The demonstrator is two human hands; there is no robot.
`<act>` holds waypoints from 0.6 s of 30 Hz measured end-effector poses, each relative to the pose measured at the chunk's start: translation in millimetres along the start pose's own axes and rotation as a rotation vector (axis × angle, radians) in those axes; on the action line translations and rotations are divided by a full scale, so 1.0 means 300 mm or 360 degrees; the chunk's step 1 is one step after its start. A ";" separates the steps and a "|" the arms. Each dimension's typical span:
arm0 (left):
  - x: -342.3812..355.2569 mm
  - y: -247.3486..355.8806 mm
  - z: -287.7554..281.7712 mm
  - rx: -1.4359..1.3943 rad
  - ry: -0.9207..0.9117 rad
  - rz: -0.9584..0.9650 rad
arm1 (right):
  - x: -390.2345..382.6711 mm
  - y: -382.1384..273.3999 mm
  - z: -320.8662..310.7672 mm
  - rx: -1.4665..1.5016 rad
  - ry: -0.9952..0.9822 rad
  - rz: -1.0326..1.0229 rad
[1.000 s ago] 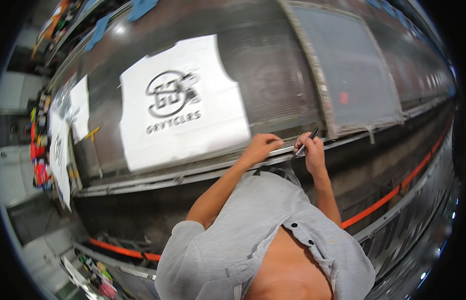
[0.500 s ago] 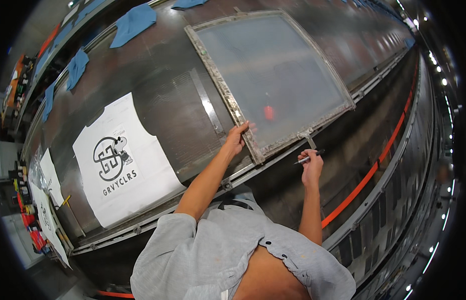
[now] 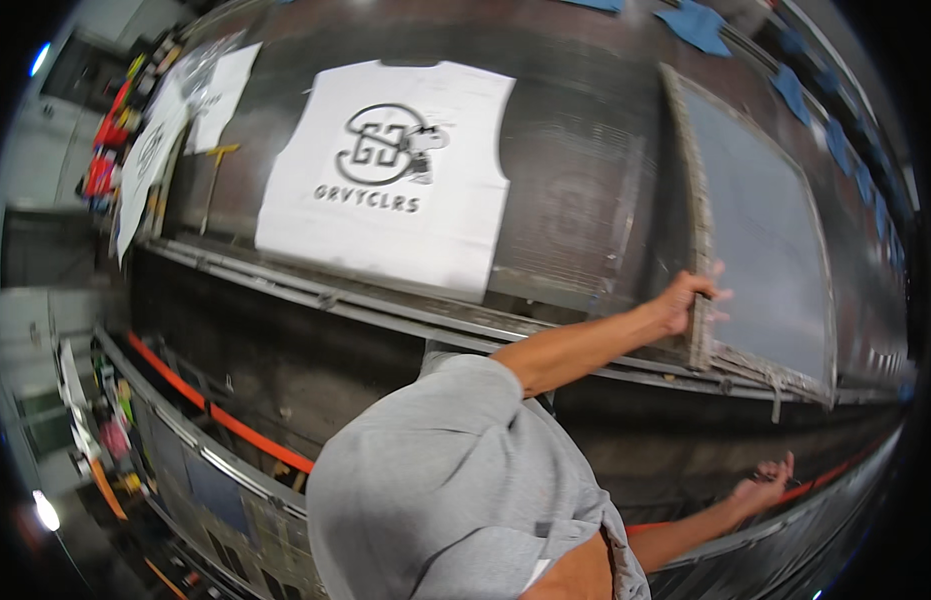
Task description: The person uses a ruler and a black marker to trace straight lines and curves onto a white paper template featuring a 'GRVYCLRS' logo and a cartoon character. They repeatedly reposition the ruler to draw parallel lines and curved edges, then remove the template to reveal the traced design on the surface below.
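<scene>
Frame (image 3: 760, 240) lies on the table (image 3: 575, 130), long axis running away from me; my left grip (image 3: 685, 300) clamps its near-left corner, right grip (image 3: 760, 490) hangs low, closure unclear.

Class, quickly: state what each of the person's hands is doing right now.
Left hand: closed on the near corner of the large wooden-framed mesh printing screen.
Right hand: fingers spread, pinching a small dark thin object; cannot tell what it is.
</scene>
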State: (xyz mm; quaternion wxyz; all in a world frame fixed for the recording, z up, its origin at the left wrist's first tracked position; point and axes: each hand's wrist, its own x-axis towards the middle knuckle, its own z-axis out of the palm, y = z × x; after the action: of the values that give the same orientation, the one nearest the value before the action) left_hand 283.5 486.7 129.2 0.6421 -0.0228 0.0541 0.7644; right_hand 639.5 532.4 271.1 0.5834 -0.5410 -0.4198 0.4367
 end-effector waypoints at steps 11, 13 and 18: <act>-0.685 0.618 -0.039 0.0133 -0.0201 0.0031 | 0.553 -0.165 0.164 -0.1897 -0.0549 -0.0803; -0.830 0.757 -0.094 0.0234 -0.0296 0.0094 | 0.539 -0.124 0.286 -0.2413 -0.0418 -0.0897; -1.244 1.154 -0.078 0.0609 0.0023 0.0226 | 0.140 0.043 0.722 -0.1984 -0.1022 -0.0493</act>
State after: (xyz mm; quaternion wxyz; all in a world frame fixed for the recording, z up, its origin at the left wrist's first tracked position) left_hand 7.0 59.9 163.4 0.5788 0.0980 0.2044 0.7833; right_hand 441.6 630.7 272.5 0.0689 -0.5527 -0.8139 0.1656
